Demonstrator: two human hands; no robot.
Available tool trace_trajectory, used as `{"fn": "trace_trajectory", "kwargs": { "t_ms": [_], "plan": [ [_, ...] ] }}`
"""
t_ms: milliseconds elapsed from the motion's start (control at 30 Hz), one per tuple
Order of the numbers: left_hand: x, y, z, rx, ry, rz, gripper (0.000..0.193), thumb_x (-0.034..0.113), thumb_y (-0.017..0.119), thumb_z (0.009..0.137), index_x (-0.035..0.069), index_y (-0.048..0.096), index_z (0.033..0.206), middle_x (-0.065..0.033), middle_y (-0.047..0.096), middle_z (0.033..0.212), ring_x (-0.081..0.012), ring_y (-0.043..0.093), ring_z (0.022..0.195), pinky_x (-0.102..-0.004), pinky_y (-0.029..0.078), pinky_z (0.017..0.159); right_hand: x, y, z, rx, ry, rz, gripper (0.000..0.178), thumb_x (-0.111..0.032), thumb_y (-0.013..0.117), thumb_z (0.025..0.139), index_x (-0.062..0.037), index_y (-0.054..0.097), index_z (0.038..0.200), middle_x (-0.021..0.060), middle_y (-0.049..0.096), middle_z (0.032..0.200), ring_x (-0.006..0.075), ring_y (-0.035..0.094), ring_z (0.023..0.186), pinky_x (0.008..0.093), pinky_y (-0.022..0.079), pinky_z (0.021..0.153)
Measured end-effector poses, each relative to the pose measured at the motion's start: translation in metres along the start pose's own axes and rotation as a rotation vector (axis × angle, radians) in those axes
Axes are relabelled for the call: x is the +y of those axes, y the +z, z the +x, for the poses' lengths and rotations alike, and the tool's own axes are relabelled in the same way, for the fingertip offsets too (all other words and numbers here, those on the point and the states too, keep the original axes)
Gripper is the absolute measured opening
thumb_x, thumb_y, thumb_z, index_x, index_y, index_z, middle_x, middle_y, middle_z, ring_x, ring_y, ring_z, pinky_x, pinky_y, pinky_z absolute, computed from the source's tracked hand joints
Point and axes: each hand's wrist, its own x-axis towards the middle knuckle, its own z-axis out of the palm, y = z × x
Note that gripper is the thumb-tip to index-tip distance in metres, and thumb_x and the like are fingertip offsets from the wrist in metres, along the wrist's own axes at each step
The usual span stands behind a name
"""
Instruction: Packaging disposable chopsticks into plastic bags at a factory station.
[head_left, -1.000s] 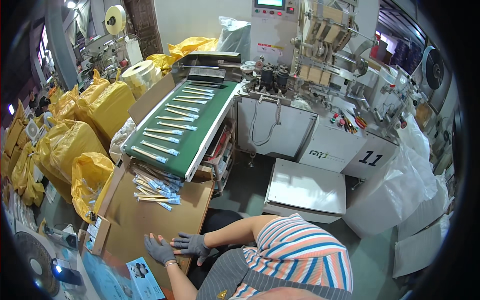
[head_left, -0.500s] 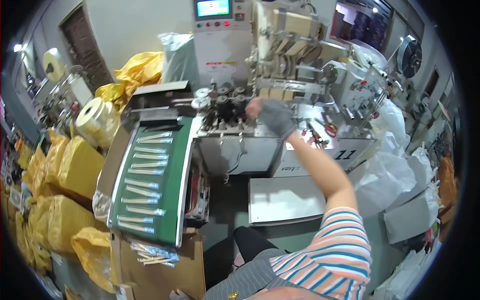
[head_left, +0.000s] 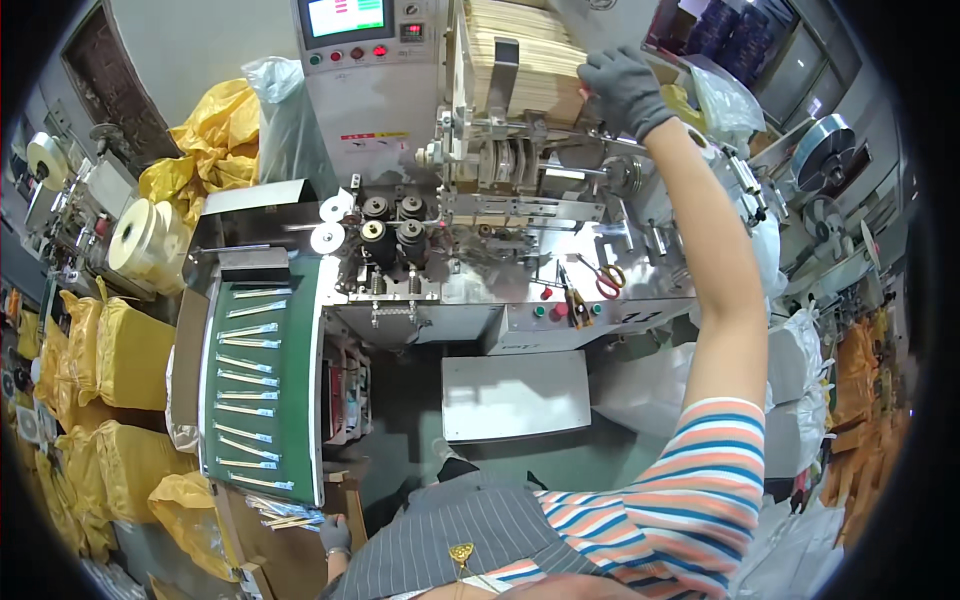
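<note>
Raised beside stacked sticks (head_left: 548, 78), the right hand (head_left: 628, 92) curls; whether it or the left hand (head_left: 337, 534) grips is unclear.

Head view: left of two head-worn fisheyes, upright, looking down and ahead from above the person's body. Nearest, 6 o'clock: grey apron (head_left: 425, 545). Striped sleeve (head_left: 690, 490) close too, between 4 and 5. Mid-range: green belt (head_left: 298, 400), 8 to 9 o'clock; stick stack (head_left: 535, 65), 12. Farther: door (head_left: 107, 88), 10 o'clock. Corners black.
</note>
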Motion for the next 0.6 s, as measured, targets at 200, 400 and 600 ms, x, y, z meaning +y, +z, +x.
{"fn": "trace_trajectory", "kwargs": {
  "t_ms": [200, 400, 600],
  "plan": [
    [0.020, -0.002, 0.008, -0.072, 0.014, 0.034, 0.023, 0.024, 0.060, 0.081, 0.002, 0.068, 0.085, -0.0205, 0.067, 0.084, -0.0357, 0.064, 0.081, -0.0402, 0.050, 0.072, 0.010, 0.005, 0.011, -0.144, 0.040, 0.112, 0.014, -0.017, 0.063, 0.069, -0.0106, 0.057, 0.081, 0.0074, 0.060, 0.082, 0.0275, 0.060, 0.080, 0.0388, 0.044, 0.077],
    [-0.003, 0.016, 0.010, -0.115, -0.031, 0.067, 0.025, 0.025, 0.062, 0.081, 0.002, 0.070, 0.086, -0.0194, 0.067, 0.082, -0.0333, 0.066, 0.081, -0.0384, 0.051, 0.072, 0.011, -0.003, 0.025, -0.319, 0.136, 0.191, 0.009, -0.015, 0.062, 0.070, -0.0133, 0.063, 0.079, 0.0062, 0.064, 0.083, 0.0274, 0.062, 0.084, 0.0377, 0.044, 0.082],
    [-0.019, 0.040, 0.010, -0.111, -0.078, 0.006, 0.026, 0.025, 0.064, 0.080, 0.000, 0.069, 0.085, -0.0196, 0.067, 0.079, -0.0306, 0.067, 0.076, -0.0367, 0.051, 0.069, 0.013, 0.002, 0.015, -0.253, -0.041, 0.123, 0.015, -0.016, 0.063, 0.068, -0.0135, 0.063, 0.083, 0.0057, 0.063, 0.085, 0.0260, 0.061, 0.089, 0.0375, 0.044, 0.083]
  ]
}}
